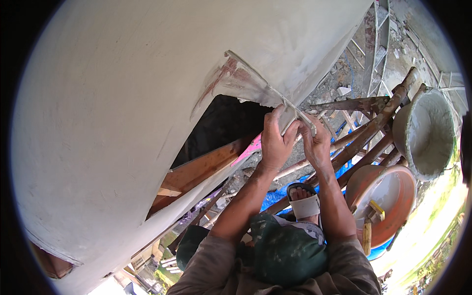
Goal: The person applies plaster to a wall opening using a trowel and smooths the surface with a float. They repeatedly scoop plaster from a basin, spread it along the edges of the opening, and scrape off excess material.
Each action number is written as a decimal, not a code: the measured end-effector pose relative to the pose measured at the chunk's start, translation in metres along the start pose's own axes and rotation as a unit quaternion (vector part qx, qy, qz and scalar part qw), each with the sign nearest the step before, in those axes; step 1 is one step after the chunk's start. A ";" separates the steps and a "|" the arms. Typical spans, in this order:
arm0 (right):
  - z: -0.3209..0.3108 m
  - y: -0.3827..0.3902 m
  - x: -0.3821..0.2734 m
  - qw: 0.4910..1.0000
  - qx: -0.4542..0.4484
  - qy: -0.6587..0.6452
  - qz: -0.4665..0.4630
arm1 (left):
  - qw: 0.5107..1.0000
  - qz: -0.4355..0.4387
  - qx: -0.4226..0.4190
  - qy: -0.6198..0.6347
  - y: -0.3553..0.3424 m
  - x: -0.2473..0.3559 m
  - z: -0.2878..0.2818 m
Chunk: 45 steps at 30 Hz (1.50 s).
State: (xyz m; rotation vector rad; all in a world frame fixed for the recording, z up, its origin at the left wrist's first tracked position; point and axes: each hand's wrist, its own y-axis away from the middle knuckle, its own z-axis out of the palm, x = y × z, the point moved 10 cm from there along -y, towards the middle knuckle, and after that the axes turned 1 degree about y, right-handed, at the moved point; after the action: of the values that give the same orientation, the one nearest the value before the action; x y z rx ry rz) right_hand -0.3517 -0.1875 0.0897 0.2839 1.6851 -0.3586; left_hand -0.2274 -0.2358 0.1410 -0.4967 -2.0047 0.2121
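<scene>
A long thin strip caked with grey plaster [260,78] lies slantwise along the wall, above the corner of a dark opening [221,120]. My right hand [318,143] is closed around its lower end. With closed fingers, my left hand [276,142] pinches a flat grey piece [287,118] right beside the strip; whether the two are joined cannot be made out. Both hands are close together at the wall's edge. Beside the strip's upper end, the pale wall [123,88] has a rough patch with reddish streaks [223,78].
Wooden poles [373,128] form scaffolding on the right, over blue sheeting and rubble. A plaster-crusted grey basin [427,132] and an orange basin [408,206] holding pale liquid and a yellow-handled tool [377,209] stand there. My sandalled foot [305,201] is below.
</scene>
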 end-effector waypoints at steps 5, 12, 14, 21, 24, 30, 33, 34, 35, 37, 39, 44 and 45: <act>-0.003 -0.007 -0.030 0.999 -0.002 0.013 -0.047 | 0.999 0.038 0.005 -0.004 -0.008 0.033 -0.018; 0.005 -0.019 -0.036 0.996 0.008 0.031 -0.080 | 0.999 0.042 0.001 0.019 -0.020 0.025 -0.022; 0.007 -0.017 -0.023 0.999 0.004 0.019 -0.050 | 1.000 0.020 -0.009 0.002 -0.017 0.015 -0.016; 0.017 -0.001 0.047 0.999 0.002 -0.017 0.036 | 0.997 -0.052 -0.057 -0.032 0.006 -0.034 0.015; 0.017 0.002 0.056 1.000 0.010 0.012 0.015 | 0.996 -0.060 -0.066 -0.029 0.011 -0.045 0.022; 0.016 0.016 0.080 0.997 0.004 -0.025 0.077 | 0.989 -0.106 -0.096 -0.034 0.029 -0.066 0.034; 0.016 0.020 0.079 0.998 0.010 0.004 0.059 | 0.990 -0.098 -0.096 -0.031 0.029 -0.059 0.032; 0.014 0.020 0.076 0.999 0.017 0.011 0.042 | 0.991 -0.091 -0.092 -0.026 0.028 -0.055 0.030; 0.013 0.014 0.065 0.999 0.023 0.016 0.022 | 0.992 -0.082 -0.090 -0.021 0.023 -0.049 0.027; 0.013 0.006 0.053 1.000 0.027 0.013 -0.005 | 0.994 -0.065 -0.086 -0.013 0.014 -0.039 0.022; 0.014 0.001 0.046 0.999 0.026 -0.001 -0.023 | 0.996 -0.042 -0.076 -0.019 0.008 -0.034 0.017; 0.016 -0.003 0.053 0.999 0.035 0.004 -0.002 | 0.996 -0.027 -0.074 -0.045 0.009 -0.043 0.020; 0.017 -0.002 0.057 0.999 0.035 0.003 0.001 | 0.995 -0.046 -0.084 -0.040 0.012 -0.050 0.024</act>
State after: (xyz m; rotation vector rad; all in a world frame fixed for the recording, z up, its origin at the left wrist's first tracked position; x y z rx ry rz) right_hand -0.3455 -0.1966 0.0310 0.3386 1.6794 -0.4155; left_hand -0.2259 -0.2448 0.0850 -0.5066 -2.1287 0.0064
